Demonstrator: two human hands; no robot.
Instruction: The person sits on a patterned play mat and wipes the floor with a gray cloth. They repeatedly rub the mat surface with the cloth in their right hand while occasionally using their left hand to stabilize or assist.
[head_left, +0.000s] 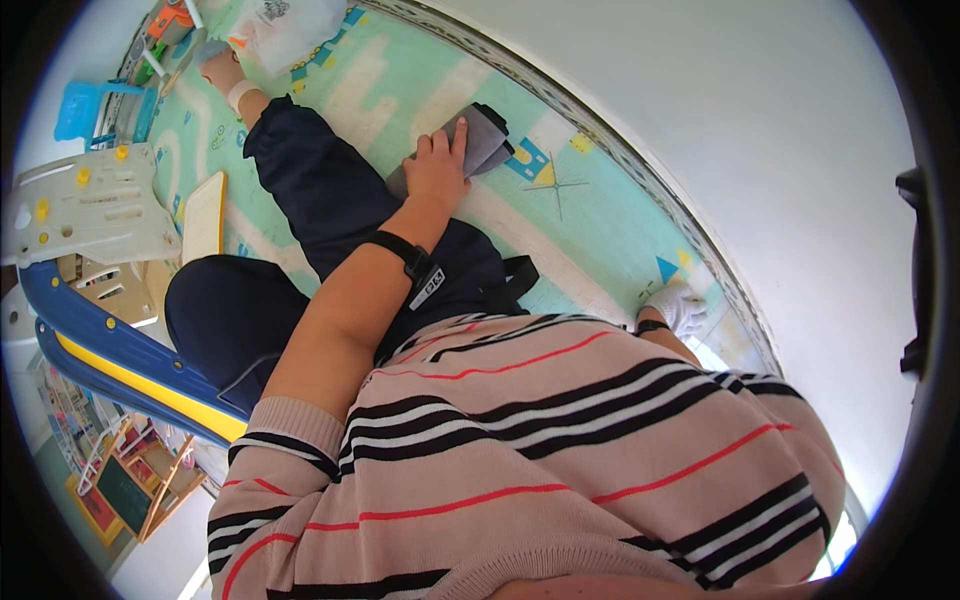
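My left hand (435, 174) is bare and lies on a folded grey cloth (484, 142) with black edges, its index finger stretched along the top. The cloth rests on a mint-green patterned play mat (360, 97), beside my extended leg (322, 172) in dark trousers. A black strap with a printed tag (424, 281) circles my left forearm. To the right, my right hand (676, 309), in a white knitted glove, is down at the mat's edge near the wall. Its fingers look apart and I see nothing in them. My torso hides most of the right arm.
A white wall (675, 105) with a patterned skirting strip (600, 131) runs along the right. A white plastic bag (289, 30) lies beyond my foot. Leftward stand a blue child's chair (79, 112), a blue and yellow slide (135, 337) and a chalkboard easel (127, 487).
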